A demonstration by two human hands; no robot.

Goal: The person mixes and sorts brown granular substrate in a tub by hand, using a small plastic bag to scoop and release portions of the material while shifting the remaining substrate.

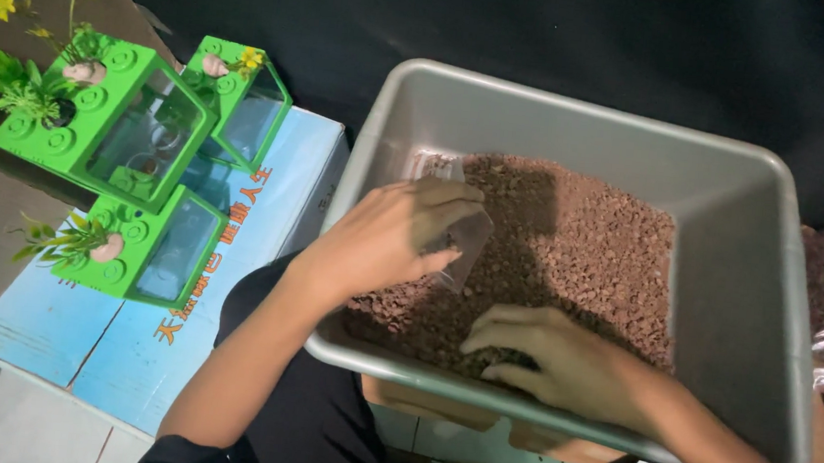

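Reddish-brown gravel point(580, 246) fills the grey tub point(764, 292): keep the left hand point(387, 234), grip clamped on the clear plastic cup point(461, 241), tilted low while the open right hand point(560, 359) sweeps granules toward it.

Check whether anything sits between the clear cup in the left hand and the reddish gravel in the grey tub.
Nothing visible does. The left hand holds the clear plastic cup tilted right at the gravel inside the grey tub. The right hand rests on gravel nearer the front wall, off to the side.
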